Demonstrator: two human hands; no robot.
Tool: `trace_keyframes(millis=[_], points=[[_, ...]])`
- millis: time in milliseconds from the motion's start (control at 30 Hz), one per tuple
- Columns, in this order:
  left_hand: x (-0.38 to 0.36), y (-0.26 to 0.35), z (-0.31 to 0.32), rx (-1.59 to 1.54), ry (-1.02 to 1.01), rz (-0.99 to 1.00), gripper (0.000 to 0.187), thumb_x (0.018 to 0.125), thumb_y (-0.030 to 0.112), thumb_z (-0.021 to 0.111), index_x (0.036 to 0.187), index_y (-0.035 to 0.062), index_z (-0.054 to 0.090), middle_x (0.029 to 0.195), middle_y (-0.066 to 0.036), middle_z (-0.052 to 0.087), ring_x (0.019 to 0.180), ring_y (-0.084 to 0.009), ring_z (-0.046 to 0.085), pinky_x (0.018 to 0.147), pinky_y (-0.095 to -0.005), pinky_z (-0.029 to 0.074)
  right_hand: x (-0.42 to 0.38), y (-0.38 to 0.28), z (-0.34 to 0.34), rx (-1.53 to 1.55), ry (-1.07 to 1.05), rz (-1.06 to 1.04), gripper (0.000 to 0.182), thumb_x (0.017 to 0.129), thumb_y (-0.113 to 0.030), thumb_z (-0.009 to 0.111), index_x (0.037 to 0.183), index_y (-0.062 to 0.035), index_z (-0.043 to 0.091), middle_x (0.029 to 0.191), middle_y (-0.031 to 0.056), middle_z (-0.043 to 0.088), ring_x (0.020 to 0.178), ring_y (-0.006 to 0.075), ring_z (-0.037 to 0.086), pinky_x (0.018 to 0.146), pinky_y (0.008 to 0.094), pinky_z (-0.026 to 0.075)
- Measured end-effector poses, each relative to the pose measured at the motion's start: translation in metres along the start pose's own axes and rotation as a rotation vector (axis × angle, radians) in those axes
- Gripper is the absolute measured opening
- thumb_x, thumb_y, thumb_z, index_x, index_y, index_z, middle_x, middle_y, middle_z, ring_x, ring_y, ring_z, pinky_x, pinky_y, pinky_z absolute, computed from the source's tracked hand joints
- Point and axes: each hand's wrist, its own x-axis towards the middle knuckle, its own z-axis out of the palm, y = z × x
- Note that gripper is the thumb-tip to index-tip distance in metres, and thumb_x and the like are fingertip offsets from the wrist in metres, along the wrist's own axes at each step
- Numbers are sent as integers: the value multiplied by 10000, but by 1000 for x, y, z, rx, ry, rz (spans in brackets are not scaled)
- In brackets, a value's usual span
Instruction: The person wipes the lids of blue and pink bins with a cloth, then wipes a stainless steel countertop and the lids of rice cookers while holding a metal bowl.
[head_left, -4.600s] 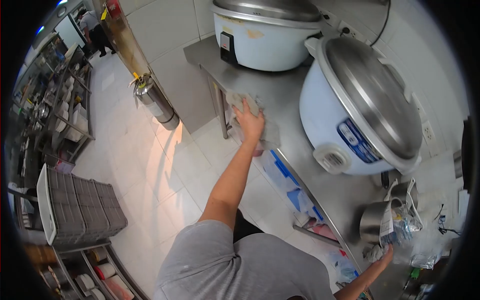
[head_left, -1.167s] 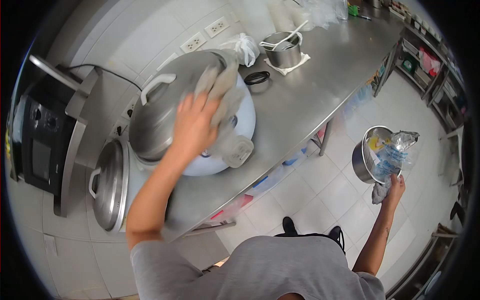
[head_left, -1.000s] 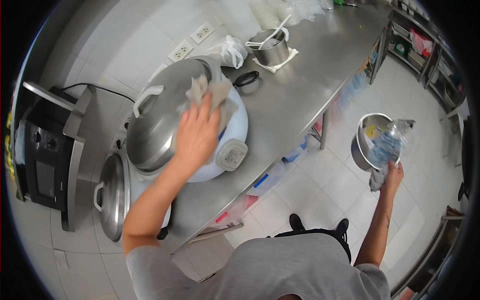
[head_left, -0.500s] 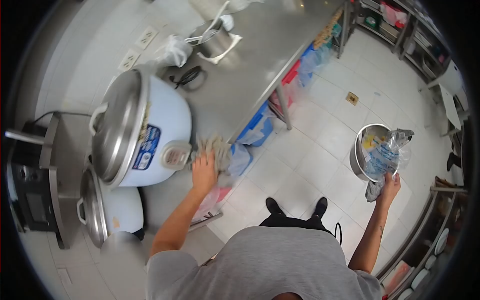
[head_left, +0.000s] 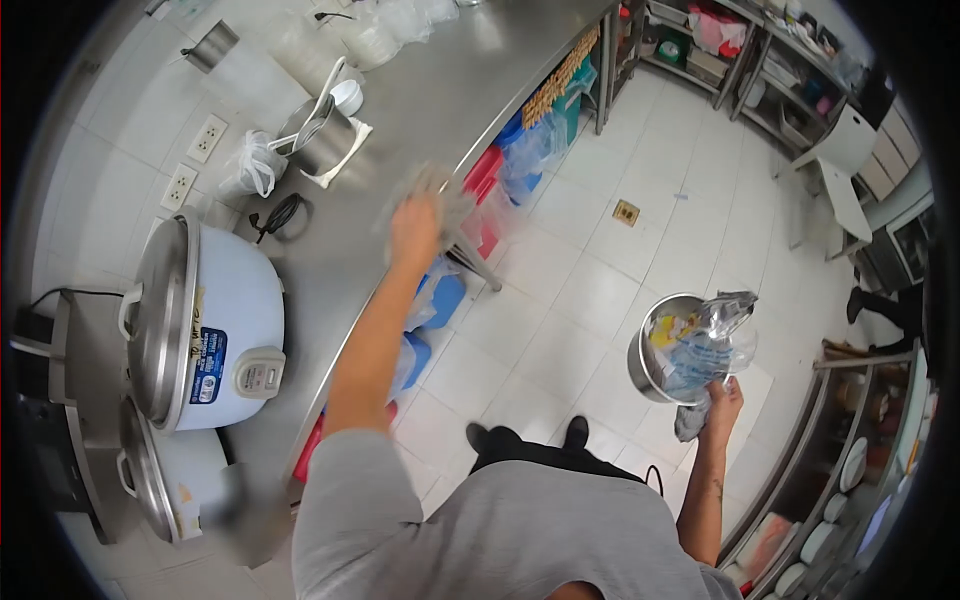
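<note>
My left hand [head_left: 416, 228] is closed on a greyish cloth [head_left: 455, 212], blurred by motion, over the front edge of the steel counter [head_left: 345, 235]. Its fingers press on the cloth. On the right, my right hand [head_left: 724, 402] grips the rim of a metal pot [head_left: 647, 365] held above the floor. Inside the pot are clear and blue-printed plastic and something yellow. A crumpled grey cloth or bag [head_left: 690, 422] hangs beside my right hand. The large rice cooker [head_left: 240, 310] stands on the counter, left of my left arm.
A second cooker [head_left: 190, 480] sits nearer. Farther along the counter are a metal container [head_left: 325, 147], a white bag [head_left: 250, 165] and a coiled black cord [head_left: 280, 215]. Blue and red bins [head_left: 484, 180] stand below. Shelving [head_left: 850, 430] lines the right; a person's dark-clothed leg [head_left: 885, 308] shows there.
My left hand has moved with the cloth away from the rice cooker, farther along the counter. The view has shifted, and my right hand still holds the pot.
</note>
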Motion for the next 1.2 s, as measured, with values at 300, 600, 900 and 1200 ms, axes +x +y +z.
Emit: trace_keyframes(millis=[300,600,900,1200], points=[[-126,-32,-30,313,-22,-240,634,680,84,573,1271,-71,406,1022,-226,517,908,-358,504,806,-437,396,109,-3,54,-34,-6,-92,139,681,-9,512,813,14,552,737,27,576,614,95,502,594,244,420],[251,74,100,-293,323,-56,352,620,35,587,957,-64,582,810,-204,596,802,-367,584,656,-462,458,205,-65,217,20,-21,-42,147,673,-3,525,818,15,537,742,46,569,613,112,511,589,251,425],[444,148,118,-399,-98,-46,647,731,278,661,1305,86,432,1325,-103,407,1285,-301,285,999,-418,263,289,-112,216,40,8,-4,148,697,4,524,844,14,537,772,68,585,634,136,543,604,258,444],[147,21,44,-108,-185,-657,771,743,401,629,1379,86,331,1431,-202,272,1261,-401,306,985,-546,238,446,-147,183,-13,-19,-115,295,725,6,516,1014,68,511,866,109,587,701,177,568,638,293,466]])
